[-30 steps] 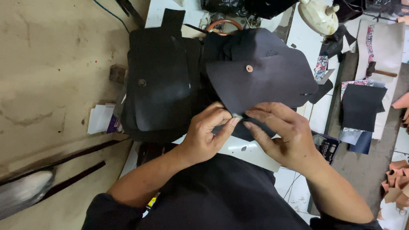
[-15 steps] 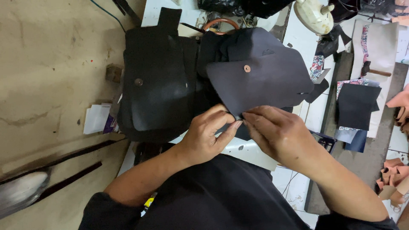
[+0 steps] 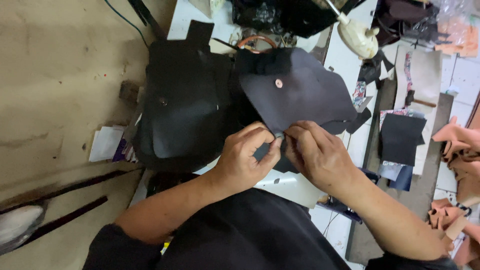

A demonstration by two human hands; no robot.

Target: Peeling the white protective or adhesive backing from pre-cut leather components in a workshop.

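A dark grey flap-shaped leather piece (image 3: 300,92) with a small copper snap button (image 3: 278,83) lies over a black leather bag (image 3: 182,107) on the white worktable (image 3: 287,187). My left hand (image 3: 245,160) and my right hand (image 3: 315,152) meet at the near edge of the grey piece. Both pinch that edge between thumb and fingertips, touching each other around a small round fitting (image 3: 279,135). The black bag lies to the left of my left hand, with a dark snap on its front.
A white lamp head (image 3: 357,37) stands at the back right. Black leather cut pieces (image 3: 400,137) lie on printed paper at the right, tan leather scraps (image 3: 457,150) at the far right. White papers (image 3: 106,142) sit on the floor at left.
My hands have closed in tighter on the edge of the grey piece, the fingertips now touching. The camera has shifted slightly; the bag and flap stay in place.
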